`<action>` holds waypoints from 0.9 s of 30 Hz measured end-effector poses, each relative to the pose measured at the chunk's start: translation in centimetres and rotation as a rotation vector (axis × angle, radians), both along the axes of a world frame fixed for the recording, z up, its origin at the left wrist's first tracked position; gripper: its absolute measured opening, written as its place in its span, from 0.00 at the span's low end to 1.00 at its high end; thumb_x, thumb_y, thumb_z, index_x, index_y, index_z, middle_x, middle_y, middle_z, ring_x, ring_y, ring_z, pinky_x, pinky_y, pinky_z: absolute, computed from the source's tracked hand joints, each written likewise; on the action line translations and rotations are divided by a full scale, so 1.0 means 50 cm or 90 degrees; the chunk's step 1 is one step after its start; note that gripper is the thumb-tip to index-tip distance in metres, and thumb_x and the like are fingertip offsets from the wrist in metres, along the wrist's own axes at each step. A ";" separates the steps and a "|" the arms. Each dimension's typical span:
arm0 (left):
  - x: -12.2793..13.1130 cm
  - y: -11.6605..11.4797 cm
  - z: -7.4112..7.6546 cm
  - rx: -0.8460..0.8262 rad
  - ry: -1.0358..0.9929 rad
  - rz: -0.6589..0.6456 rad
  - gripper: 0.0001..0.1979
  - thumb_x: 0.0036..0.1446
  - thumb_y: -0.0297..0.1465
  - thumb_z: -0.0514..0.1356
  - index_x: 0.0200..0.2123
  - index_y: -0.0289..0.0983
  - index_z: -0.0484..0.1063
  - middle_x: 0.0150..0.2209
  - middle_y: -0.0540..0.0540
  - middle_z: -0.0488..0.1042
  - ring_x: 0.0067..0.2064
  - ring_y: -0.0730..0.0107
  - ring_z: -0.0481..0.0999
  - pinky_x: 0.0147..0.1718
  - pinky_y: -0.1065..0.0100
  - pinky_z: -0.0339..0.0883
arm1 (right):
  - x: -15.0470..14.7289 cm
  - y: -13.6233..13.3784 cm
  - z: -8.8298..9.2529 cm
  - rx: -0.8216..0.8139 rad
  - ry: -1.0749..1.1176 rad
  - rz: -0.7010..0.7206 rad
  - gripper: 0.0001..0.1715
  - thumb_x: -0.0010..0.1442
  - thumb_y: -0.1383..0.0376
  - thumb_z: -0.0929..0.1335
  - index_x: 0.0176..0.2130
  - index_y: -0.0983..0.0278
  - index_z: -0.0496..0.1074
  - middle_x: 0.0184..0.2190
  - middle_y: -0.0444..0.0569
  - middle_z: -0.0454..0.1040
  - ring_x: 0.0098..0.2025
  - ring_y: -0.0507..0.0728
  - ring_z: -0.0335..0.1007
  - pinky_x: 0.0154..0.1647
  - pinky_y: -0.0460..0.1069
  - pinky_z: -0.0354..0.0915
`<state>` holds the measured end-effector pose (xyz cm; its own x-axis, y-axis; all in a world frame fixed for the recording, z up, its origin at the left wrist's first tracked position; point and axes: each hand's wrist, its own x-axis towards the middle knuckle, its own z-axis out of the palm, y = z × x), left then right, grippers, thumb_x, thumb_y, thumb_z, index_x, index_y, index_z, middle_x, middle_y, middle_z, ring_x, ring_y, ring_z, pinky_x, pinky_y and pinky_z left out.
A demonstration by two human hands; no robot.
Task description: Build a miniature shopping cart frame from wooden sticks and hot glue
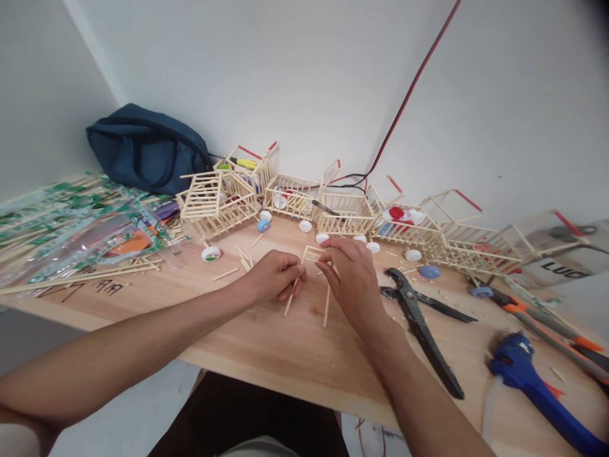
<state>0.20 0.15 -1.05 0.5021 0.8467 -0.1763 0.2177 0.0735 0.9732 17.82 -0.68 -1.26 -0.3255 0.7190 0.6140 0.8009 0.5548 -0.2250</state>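
Between my hands is a small frame of thin wooden sticks (326, 307), with two long legs pointing toward me and short crosspieces at the far end. My left hand (281, 274) pinches its left leg between thumb and fingers. Bent over the far right corner, my right hand (346, 266) has its fingertips together on the frame; its fingers partly cover the crosspieces. Just beyond stand several small stick-built carts (345, 222) with bottle-cap wheels (305, 226) and red-tipped handles. Short cut sticks (243, 257) lie left of my left hand.
Black pliers (419, 324) lie right of my right arm. Farther right are a blue glue gun (533, 381) and orange-grey pliers (537, 314). Packaged sticks and plastic wrappers (109, 235) cover the left side, below a dark blue bag (147, 149). A red-black cable (404, 105) runs down the wall.
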 end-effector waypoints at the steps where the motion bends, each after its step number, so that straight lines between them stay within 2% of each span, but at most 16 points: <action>1: 0.000 0.001 0.000 -0.001 0.002 -0.002 0.13 0.60 0.32 0.50 0.27 0.32 0.67 0.18 0.53 0.67 0.12 0.82 0.57 0.13 0.76 0.46 | 0.000 0.000 0.000 0.000 -0.001 0.000 0.05 0.58 0.70 0.68 0.30 0.62 0.69 0.43 0.51 0.74 0.48 0.61 0.66 0.49 0.57 0.61; 27: -0.001 0.001 0.000 0.002 0.007 -0.004 0.12 0.60 0.30 0.50 0.26 0.32 0.66 0.18 0.54 0.67 0.12 0.83 0.57 0.13 0.77 0.47 | 0.000 0.000 -0.001 -0.005 -0.003 0.004 0.05 0.58 0.70 0.68 0.30 0.62 0.70 0.43 0.51 0.74 0.48 0.61 0.65 0.48 0.57 0.60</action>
<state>0.17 0.19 -1.04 0.5054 0.8440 -0.1797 0.2292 0.0695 0.9709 17.83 -0.68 -1.29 -0.3322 0.7215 0.6076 0.7987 0.5578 -0.2258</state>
